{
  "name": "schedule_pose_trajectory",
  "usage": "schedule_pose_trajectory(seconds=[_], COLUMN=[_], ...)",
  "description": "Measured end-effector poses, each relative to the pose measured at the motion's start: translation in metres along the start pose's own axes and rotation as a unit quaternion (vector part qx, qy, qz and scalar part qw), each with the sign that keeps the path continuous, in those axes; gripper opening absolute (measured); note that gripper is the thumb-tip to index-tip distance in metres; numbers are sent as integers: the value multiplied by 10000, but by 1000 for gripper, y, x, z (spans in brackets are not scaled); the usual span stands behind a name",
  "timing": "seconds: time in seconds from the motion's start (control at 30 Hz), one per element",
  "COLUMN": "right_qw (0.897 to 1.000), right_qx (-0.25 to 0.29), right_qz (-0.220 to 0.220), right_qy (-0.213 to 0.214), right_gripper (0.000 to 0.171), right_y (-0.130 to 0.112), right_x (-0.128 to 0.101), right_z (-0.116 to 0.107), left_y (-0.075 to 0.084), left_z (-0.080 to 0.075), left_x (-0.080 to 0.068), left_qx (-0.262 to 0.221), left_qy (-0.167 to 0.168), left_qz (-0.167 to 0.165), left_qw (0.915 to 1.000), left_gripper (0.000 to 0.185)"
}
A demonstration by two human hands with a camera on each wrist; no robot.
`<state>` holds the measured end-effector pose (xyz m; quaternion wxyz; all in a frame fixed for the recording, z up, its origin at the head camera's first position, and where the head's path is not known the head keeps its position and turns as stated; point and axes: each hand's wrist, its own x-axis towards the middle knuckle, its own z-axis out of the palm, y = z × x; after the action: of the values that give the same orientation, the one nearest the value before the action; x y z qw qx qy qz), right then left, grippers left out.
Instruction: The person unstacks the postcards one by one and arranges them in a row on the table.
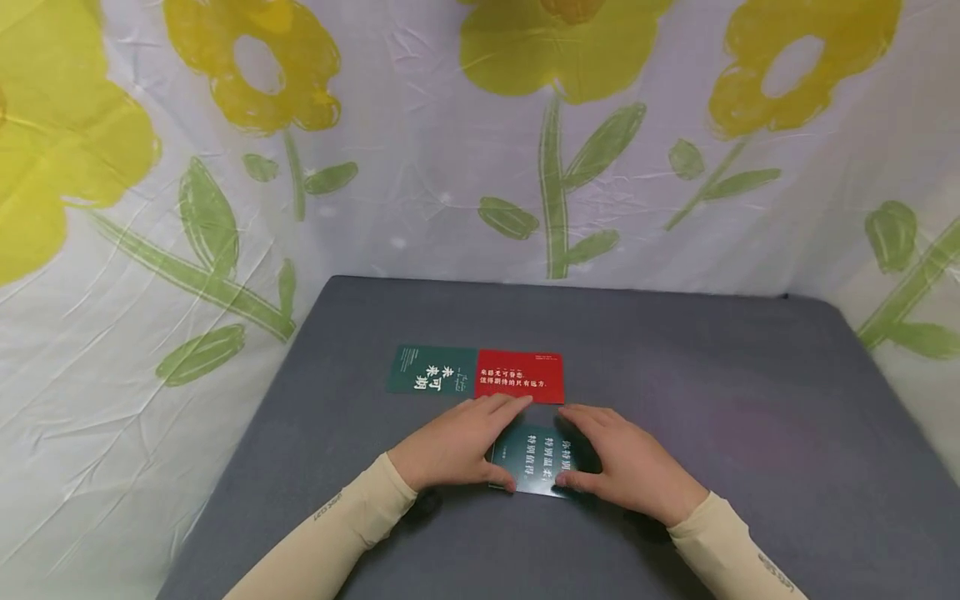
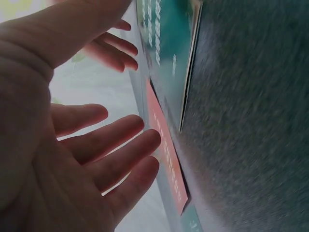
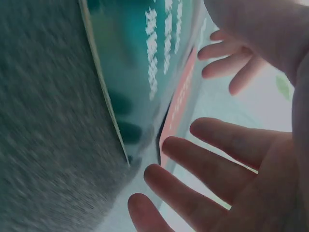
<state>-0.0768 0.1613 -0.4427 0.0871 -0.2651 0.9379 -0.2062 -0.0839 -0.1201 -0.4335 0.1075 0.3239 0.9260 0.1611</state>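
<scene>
A dark green card (image 1: 534, 458) with white lettering lies on the grey table between my two hands. Its edge shows more than one thin layer in the left wrist view. My left hand (image 1: 465, 442) is at the card's left side, fingers spread and relaxed, the thumb close by its near left corner. On the other side my right hand (image 1: 630, 458) hovers over the card's right end, thumb and fingers apart and gripping nothing. Just beyond the fingertips lies a red card (image 1: 525, 371) with white writing. Against its left edge is another green card (image 1: 431, 369).
The grey table (image 1: 675, 358) stretches out around the cards to rounded far corners. Behind it and at both sides hangs a white cloth (image 1: 420, 167) printed with yellow flowers and green leaves.
</scene>
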Motion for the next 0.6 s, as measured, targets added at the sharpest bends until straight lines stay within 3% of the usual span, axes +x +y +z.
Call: schedule_pose_trajectory(seconds=[0.3,0.6], right_qw=[10000,9999], right_qx=[-52,-88], right_qz=[8,19], right_qy=[-40,121], right_gripper=[96,91], right_y=[1,-2], right_x=[-5,-6], right_z=[8,10], left_y=[1,-1], left_z=[12,12], left_x=[1,-1], left_qx=[151,195], left_qy=[-251,-308], left_qz=[-55,-21], left_qw=[9996,9993], left_gripper=[110,103])
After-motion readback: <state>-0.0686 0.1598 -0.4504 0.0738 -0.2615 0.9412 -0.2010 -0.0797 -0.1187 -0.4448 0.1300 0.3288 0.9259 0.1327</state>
